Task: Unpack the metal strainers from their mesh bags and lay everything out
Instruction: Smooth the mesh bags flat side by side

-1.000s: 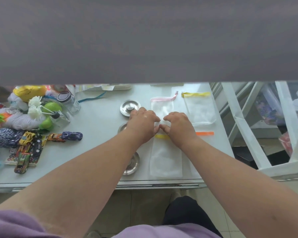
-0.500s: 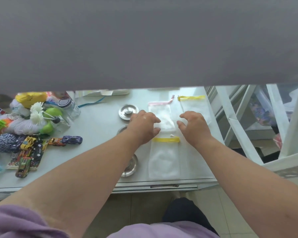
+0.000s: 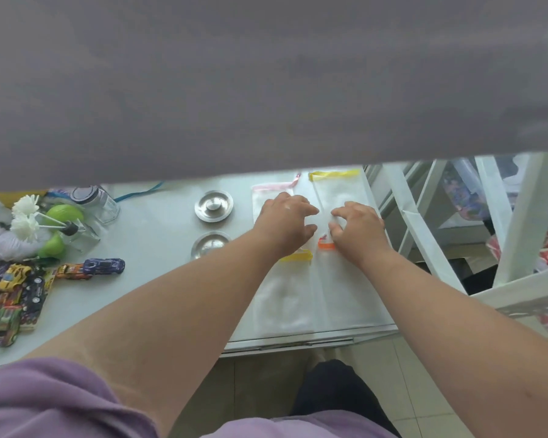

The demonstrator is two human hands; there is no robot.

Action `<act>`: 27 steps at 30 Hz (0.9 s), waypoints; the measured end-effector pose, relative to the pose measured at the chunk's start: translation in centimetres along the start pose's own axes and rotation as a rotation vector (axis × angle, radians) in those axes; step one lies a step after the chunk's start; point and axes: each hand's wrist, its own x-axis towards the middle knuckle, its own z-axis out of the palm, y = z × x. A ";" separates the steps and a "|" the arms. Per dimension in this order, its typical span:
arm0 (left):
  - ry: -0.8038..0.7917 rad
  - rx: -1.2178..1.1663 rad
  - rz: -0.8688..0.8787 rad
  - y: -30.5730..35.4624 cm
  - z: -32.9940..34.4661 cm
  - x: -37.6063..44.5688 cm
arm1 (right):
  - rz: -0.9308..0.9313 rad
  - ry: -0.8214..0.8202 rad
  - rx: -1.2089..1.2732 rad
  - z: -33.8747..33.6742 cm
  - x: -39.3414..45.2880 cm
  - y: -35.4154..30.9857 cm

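Note:
Four flat white mesh bags lie in two columns on the table: a pink-trimmed bag (image 3: 271, 191) and a yellow-trimmed bag (image 3: 336, 184) at the back, another yellow-trimmed bag (image 3: 282, 298) and an orange-trimmed bag (image 3: 345, 295) in front. Two round metal strainers (image 3: 214, 206) (image 3: 211, 243) sit just left of them, the nearer one partly hidden by my left forearm. My left hand (image 3: 285, 222) rests palm down on the pink-trimmed bag. My right hand (image 3: 358, 229) has bent fingers with their tips on the mesh above the orange trim.
Toy cars (image 3: 92, 267), a glass jar (image 3: 94, 202), green balls, white flowers and yarn crowd the table's left side. The table's front edge (image 3: 298, 343) is close below the bags. A white rack (image 3: 424, 235) stands right of the table. A grey cover hides the upper view.
My hands were together on the centre bags, then my right hand shifted to the right column. Both hands now sit further back, near the rear bags, and the orange trim shows by my right hand.

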 end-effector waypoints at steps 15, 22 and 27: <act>-0.111 0.010 0.021 1.3 1.5 -0.5 | -0.044 -0.014 0.017 0.0 -2.1 0.1; -0.103 -0.005 0.004 1.2 1.6 -0.9 | -0.039 -0.012 0.016 0.0 -2.1 0.3; -0.083 0.003 -0.004 0.5 0.1 -2.2 | -0.029 0.026 -0.005 -0.4 -3.1 -0.2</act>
